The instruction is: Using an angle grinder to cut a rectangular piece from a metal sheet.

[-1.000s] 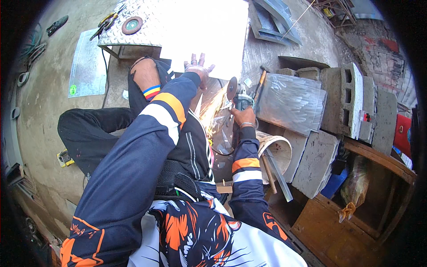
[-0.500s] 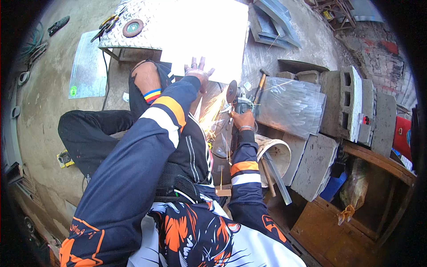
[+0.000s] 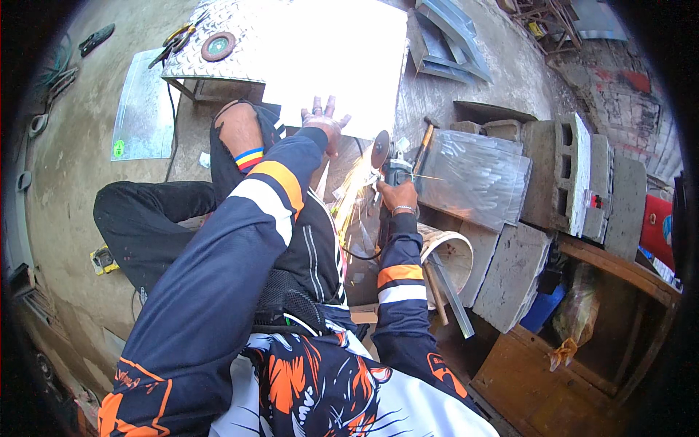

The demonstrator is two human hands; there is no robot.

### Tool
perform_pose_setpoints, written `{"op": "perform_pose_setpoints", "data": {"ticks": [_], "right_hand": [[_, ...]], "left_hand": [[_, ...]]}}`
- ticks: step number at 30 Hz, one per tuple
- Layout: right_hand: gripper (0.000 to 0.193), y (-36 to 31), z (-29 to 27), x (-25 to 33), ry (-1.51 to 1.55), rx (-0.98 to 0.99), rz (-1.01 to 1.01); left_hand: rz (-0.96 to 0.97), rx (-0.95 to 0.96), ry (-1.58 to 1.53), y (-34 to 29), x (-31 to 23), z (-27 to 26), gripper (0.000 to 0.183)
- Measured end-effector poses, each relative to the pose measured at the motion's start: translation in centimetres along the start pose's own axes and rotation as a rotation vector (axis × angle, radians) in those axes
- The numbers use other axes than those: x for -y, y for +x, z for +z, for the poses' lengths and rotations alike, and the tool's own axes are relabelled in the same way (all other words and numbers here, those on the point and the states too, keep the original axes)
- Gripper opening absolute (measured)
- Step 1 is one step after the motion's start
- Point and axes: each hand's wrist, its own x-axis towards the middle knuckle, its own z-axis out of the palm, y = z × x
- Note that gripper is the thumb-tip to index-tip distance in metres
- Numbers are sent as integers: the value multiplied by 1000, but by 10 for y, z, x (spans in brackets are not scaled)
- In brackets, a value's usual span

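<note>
My right hand (image 3: 398,195) is closed round the body of an angle grinder (image 3: 397,172). Its disc (image 3: 380,149) stands on edge at the near right corner of a bright metal sheet (image 3: 335,65), and orange sparks (image 3: 353,193) spray from there toward my lap. Glare washes out the sheet's surface, so a cut line cannot be made out. My left hand (image 3: 324,124) lies flat with fingers spread on the sheet's near edge, left of the disc. A hammer (image 3: 424,142) lies just right of the grinder.
The sheet lies on a checker-plate table (image 3: 196,65) with a spare disc (image 3: 218,46) and pliers (image 3: 175,42). To the right are stacked clear-looking sheets (image 3: 473,175), concrete blocks (image 3: 546,171) and a white bucket (image 3: 455,255). A tape measure (image 3: 104,260) lies at left.
The spark stream has shifted in shape and is narrower near the disc. Both hands and the grinder stay in nearly the same place.
</note>
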Motion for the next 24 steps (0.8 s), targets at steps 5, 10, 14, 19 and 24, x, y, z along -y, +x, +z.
{"op": "perform_pose_setpoints", "data": {"ticks": [5,10,14,19,24], "right_hand": [[66,-4,1,1,-46,37,20],[62,-1,5,-8,-53,45,6],[60,-2,4,-4,-41,55,34],[60,0,3,-5,-34,49,20],[60,-2,-3,3,-10,56,49]], "left_hand": [[20,45,-25,4,4,0,111],[26,32,-14,4,2,-1,112],[22,34,-15,3,2,-1,112],[19,29,-13,3,0,-1,112],[12,27,-11,6,2,2,112]]}}
